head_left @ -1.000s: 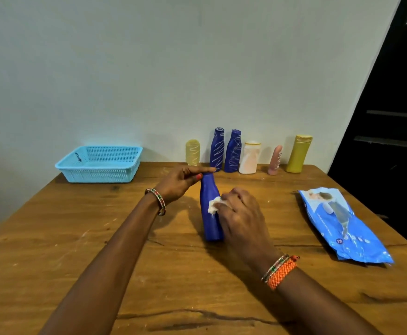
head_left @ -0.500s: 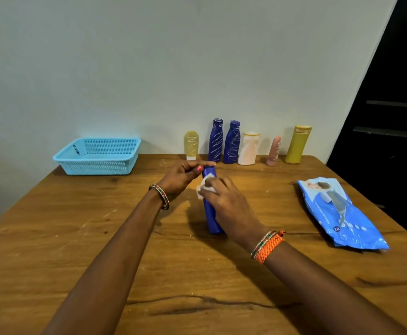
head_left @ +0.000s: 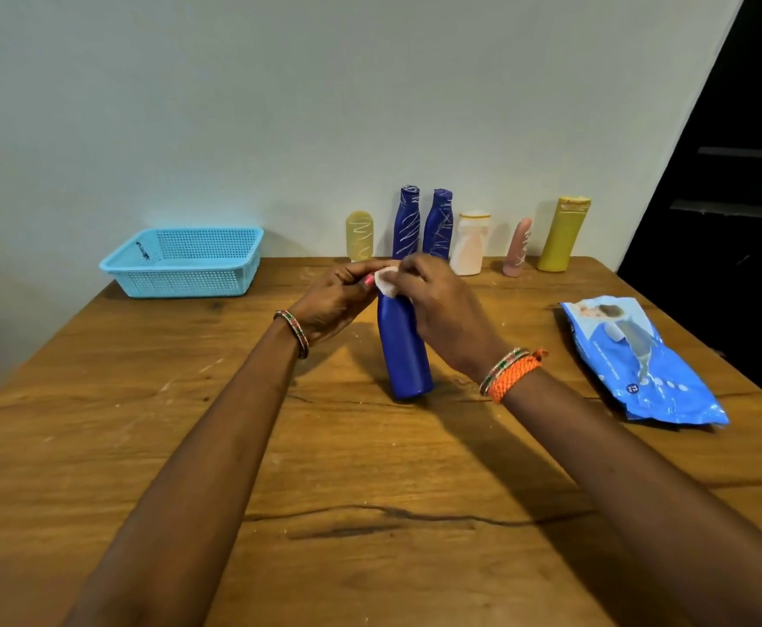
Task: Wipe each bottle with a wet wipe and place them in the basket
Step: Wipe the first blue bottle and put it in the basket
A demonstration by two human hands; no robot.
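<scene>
Both hands (head_left: 442,305) w/ wet wipe (head_left: 386,282) atop upright blue bottle (head_left: 404,350).

Left arm: reaches forward from lower left, bangle at the wrist.
Left hand (head_left: 336,297): fingers curled at the bottle (head_left: 404,350) top, fingertips beside the wipe (head_left: 386,281).
Right arm: reaches in from lower right, orange and beaded bands at the wrist.
Right hand (head_left: 445,305): back up, fingers curled, pinching the wipe against the bottle top.
</scene>
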